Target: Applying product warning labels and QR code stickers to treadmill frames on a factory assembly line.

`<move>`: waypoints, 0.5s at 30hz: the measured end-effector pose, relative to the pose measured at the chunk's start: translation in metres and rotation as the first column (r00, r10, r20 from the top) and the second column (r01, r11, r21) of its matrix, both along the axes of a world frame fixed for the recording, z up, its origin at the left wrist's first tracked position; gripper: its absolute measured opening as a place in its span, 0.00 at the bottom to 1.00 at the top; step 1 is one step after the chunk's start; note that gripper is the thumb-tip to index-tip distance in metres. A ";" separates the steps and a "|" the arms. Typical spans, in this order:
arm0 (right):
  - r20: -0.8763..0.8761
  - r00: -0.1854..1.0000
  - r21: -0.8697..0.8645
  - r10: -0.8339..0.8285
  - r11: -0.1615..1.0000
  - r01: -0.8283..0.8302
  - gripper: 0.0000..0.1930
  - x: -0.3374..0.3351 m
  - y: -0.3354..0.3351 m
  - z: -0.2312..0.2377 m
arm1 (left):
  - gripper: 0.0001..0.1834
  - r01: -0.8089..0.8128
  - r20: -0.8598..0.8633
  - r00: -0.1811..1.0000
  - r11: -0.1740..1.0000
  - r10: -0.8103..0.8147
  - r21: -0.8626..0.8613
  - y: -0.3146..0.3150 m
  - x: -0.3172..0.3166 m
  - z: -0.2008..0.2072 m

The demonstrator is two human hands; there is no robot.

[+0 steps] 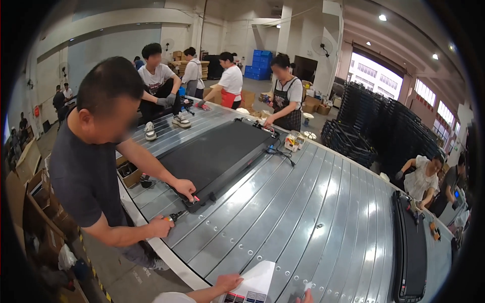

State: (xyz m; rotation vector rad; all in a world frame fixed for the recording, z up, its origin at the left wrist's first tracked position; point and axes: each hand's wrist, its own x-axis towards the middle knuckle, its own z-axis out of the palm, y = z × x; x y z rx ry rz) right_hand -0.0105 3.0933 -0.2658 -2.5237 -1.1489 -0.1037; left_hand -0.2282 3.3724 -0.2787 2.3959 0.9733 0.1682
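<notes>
At the lower edge my left hand (228,283) is closed on the left side of a white printed sheet (260,279), which has small dark and red printed patches near its bottom. Only a little of my right hand (305,297) shows beside it. Its fingers are pinched at a small white piece (307,286), too small to name. Both hands are over the near edge of the ribbed metal table (323,202).
A co-worker in a dark T-shirt (83,166) holds a screwdriver-like tool (175,216) at a black treadmill deck (212,151). Another deck (410,247) lies at the right. A person sits on the table, and others stand along its far side. Black frames (364,121) are stacked behind.
</notes>
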 end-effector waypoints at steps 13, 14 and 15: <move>-0.256 0.965 0.296 0.050 0.955 0.029 0.24 0.076 0.014 0.023 | 0.30 -0.222 -0.115 0.974 0.733 0.195 -0.643 0.004 0.040 -0.001; -0.272 0.960 0.303 0.061 0.953 0.026 0.24 0.081 0.009 0.027 | 0.29 -0.325 -0.164 0.943 0.683 0.291 -0.654 -0.006 0.045 0.009; -0.279 0.959 0.299 0.055 0.954 0.032 0.24 0.084 0.007 0.030 | 0.29 -0.421 -0.212 0.899 0.622 0.383 -0.660 -0.015 0.048 0.015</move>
